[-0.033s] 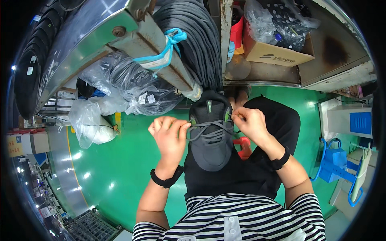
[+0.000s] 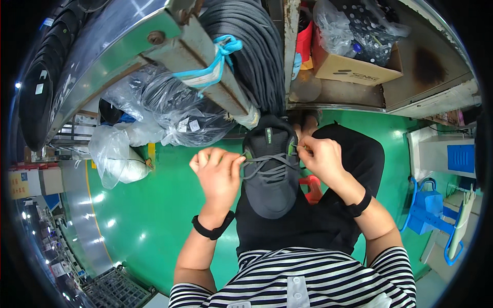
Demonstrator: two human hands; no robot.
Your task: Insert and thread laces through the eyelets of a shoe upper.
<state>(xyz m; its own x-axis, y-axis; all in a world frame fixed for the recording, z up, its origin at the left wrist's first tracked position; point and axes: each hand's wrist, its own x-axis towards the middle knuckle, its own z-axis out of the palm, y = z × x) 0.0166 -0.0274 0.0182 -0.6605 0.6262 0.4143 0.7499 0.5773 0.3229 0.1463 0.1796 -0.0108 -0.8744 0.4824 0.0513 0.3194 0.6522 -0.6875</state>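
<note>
A dark grey sneaker [image 2: 271, 197] rests on my lap, its toe toward me and its opening away from me. Crossed grey shoelaces [image 2: 268, 165] run over its tongue, and small green patches show on both sides of the collar. At the shoe's left side my left hand [image 2: 214, 170] is closed, thumb and finger pinching a shoelace at the eyelets. My right hand [image 2: 322, 158] pinches a shoelace on the opposite side, fingers curled. The exact bit of lace in each pinch is mostly hidden by the fingertips.
Ahead stands a rusty metal frame [image 2: 205, 56] tied with blue cloth, beside a bundle of dark grey cords [image 2: 251, 46]. Plastic-wrapped bundles [image 2: 192, 123] lie at left. A cardboard box [image 2: 354, 66] sits on the right shelf. A blue stool-like object [image 2: 429, 205] stands far right.
</note>
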